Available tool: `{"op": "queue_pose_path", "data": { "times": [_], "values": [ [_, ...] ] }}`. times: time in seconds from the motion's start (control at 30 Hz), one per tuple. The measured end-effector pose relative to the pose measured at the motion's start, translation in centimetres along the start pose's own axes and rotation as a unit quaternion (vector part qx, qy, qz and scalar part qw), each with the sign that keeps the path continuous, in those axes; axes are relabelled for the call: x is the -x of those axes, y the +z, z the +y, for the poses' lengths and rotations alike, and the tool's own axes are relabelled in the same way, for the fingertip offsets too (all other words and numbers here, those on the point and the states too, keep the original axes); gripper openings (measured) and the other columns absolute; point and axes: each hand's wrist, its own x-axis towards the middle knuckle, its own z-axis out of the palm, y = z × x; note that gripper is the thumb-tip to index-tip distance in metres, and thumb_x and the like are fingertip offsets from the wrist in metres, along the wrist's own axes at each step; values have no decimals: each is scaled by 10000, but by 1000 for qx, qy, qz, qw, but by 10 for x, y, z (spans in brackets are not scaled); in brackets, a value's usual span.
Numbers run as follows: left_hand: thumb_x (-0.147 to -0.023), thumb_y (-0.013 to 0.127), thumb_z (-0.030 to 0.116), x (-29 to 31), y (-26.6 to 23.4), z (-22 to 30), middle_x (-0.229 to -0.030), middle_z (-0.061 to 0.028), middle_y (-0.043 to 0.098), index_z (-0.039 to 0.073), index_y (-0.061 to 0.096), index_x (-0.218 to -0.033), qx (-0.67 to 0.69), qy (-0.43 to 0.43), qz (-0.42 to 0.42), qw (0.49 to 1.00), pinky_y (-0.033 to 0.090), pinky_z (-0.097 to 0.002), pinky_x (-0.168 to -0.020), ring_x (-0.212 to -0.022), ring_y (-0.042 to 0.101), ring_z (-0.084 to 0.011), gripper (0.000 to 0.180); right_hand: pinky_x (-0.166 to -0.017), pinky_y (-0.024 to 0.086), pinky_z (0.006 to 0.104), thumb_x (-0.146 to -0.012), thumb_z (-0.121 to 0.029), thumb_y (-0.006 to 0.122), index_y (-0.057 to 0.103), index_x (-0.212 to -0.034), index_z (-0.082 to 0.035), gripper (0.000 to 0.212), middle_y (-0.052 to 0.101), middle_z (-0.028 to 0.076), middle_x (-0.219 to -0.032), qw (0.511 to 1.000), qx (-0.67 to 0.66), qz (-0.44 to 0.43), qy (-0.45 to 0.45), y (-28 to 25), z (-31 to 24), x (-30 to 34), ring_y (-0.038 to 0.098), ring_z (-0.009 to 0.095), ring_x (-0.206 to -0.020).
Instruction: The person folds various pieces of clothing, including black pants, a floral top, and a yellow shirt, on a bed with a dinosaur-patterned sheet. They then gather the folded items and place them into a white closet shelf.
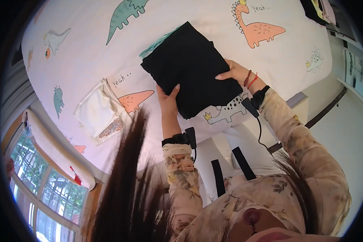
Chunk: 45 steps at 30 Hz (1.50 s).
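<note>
Both my hands grip a folded black garment [189, 68] above the bed, one at each side. My left hand [169, 101] has its thumb on top at the lower left edge, its fingers mostly hidden under the cloth. My right hand [234, 75] pinches the right edge, thumb on top and fingers beneath. A bit of teal fabric [159, 43] sticks out behind the garment's upper left edge; how much of it lies underneath is hidden. To the left of my left hand lies a folded white cloth [96, 109] with a patterned patch at its lower corner.
The bed sheet [80, 36] is pale pink with printed dinosaurs. At the far right corner sits a small pile of dark, yellow and pink clothes [320, 11]. A window [48, 185] with a padded sill stands at lower left. Strands of my hair [125, 173] hang across the view.
</note>
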Motion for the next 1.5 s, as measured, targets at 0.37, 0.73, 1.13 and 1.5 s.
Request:
{"op": "queue_pose_path", "data": {
  "times": [0.37,0.73,1.13,1.5],
  "values": [
    [-662,723,228,124,88,173,-1258,-205,494,79,390,-1343,-652,411,-330,546,102,-676,-998,-1307,341,-338,773,-823,459,395,-703,-143,677,510,-1118,67,495,588,232,-1016,814,425,-360,-163,90,-101,79,566,368,-953],
    [-683,771,52,102,41,136,-964,-74,655,-11,598,-1049,-89,-12,-449,889,476,-283,-772,-869,606,-147,410,-899,432,307,-919,-551,351,461,-1263,66,715,569,131,-1187,946,-165,-278,-18,67,-104,76,573,196,-1028],
    [-804,703,158,-3,2,18,-1014,-102,640,-57,589,-1064,-111,5,18,994,459,-273,-813,-901,594,-172,356,-860,480,287,-875,-180,602,498,-1207,15,399,600,95,-1106,990,-126,49,-35,16,5,1,581,152,-1005],
    [-800,704,312,-9,-23,11,-1129,-197,568,-69,455,-1193,-431,173,140,874,421,-339,-887,-1033,551,-270,601,-826,480,276,-740,-178,760,525,-1144,31,512,613,96,-1053,894,314,314,-66,17,30,-14,589,143,-948]
  ]
}}
